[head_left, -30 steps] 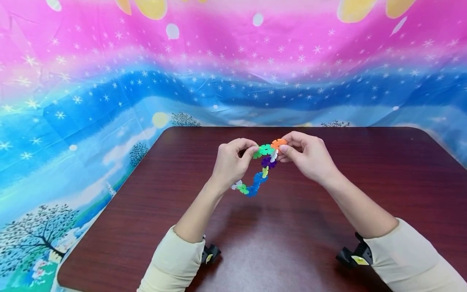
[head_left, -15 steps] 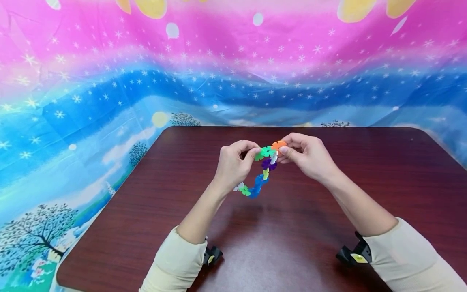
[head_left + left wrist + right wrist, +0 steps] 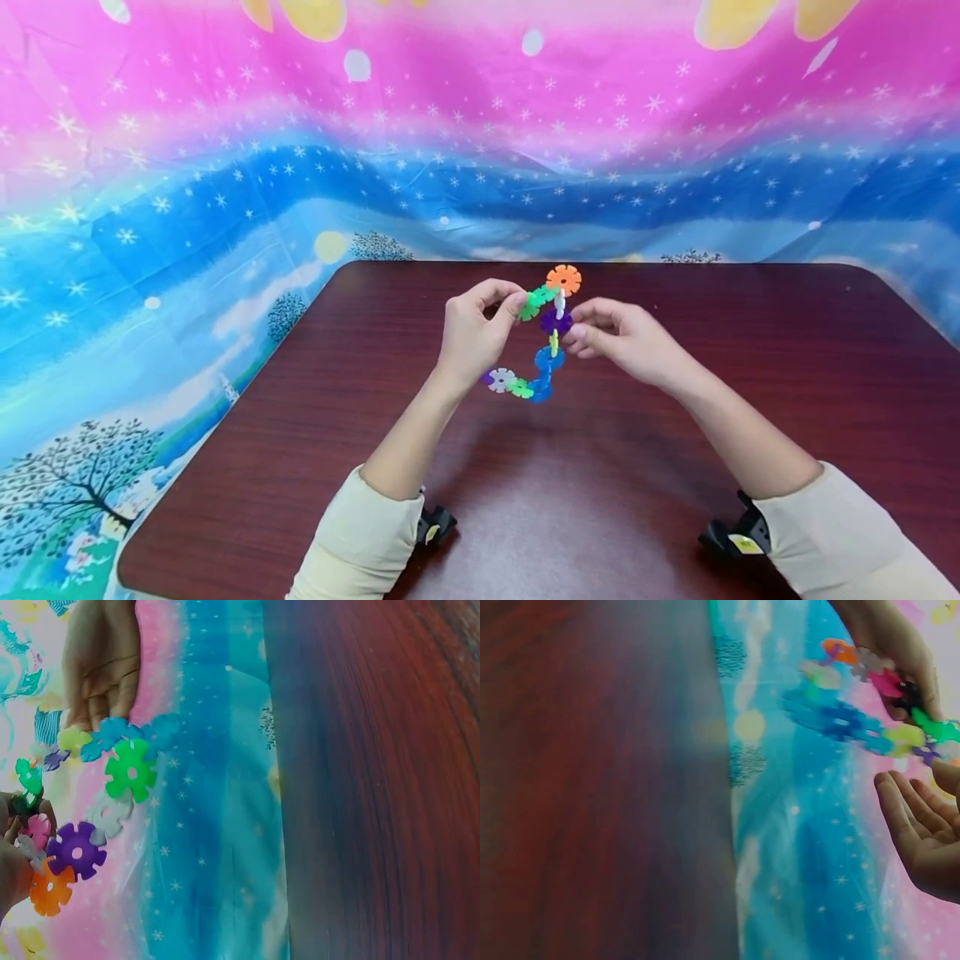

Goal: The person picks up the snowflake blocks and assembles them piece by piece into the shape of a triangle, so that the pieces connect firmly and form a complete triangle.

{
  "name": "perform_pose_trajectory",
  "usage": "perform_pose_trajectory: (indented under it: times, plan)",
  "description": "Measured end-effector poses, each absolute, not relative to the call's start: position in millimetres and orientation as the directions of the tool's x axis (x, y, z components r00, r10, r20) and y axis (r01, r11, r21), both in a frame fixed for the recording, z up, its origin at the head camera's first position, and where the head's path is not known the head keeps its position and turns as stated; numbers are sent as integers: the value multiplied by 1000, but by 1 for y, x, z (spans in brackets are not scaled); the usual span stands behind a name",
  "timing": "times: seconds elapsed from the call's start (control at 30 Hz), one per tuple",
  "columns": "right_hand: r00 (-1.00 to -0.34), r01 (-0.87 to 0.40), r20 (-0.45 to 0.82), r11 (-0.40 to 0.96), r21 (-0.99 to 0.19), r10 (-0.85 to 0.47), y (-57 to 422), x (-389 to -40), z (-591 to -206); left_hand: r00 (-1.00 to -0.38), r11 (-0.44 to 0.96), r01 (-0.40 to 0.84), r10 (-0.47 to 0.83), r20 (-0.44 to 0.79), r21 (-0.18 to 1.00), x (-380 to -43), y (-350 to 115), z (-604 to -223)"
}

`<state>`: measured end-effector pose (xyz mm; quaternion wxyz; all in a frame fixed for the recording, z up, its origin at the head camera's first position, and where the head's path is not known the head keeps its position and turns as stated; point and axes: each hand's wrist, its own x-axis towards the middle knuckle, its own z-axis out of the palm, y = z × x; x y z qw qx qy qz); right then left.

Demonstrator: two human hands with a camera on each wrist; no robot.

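A chain of colourful plastic snowflake discs [image 3: 550,358] hangs in a loop above the table. My left hand [image 3: 480,329] pinches it near a green disc [image 3: 529,307], and its fingers hide part of the loop. An orange disc [image 3: 563,281] stands upright at the top. My right hand [image 3: 626,340] is beside the purple disc [image 3: 556,321], its thumb and fingers apart. In the right wrist view the right hand [image 3: 930,832] has extended fingers, its thumb close to a small purple disc [image 3: 927,754]. The lower run of the chain shows a green disc [image 3: 130,771] and another purple disc [image 3: 77,852].
The dark reddish-brown table [image 3: 300,467] has rounded corners. Behind it and along its left side hangs a pink and blue backdrop cloth [image 3: 450,125] with snowflakes and trees. A black wrist camera [image 3: 437,525] sits at the left cuff, another wrist camera [image 3: 735,533] at the right.
My right hand has let go of the orange disc and moved down beside the purple disc. The orange disc now faces me, and the chain's lower part has swung right. The left hand keeps its pinch.
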<state>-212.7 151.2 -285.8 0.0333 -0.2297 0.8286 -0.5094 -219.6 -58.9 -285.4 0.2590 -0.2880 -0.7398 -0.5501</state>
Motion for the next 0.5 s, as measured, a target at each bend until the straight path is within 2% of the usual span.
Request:
perform_pose_trajectory:
  times: [0.23, 0.5]
  plan:
    - [-887, -303, 133, 341, -890, -442, 147, -207, -299, -826, 68, 562, -5, 563, 825, -220, -55, -281]
    - [-906, -290, 153, 314, -904, -394, 150, -205, -296, -870, 24, 493, -20, 493, 870, -222, -56, -278]
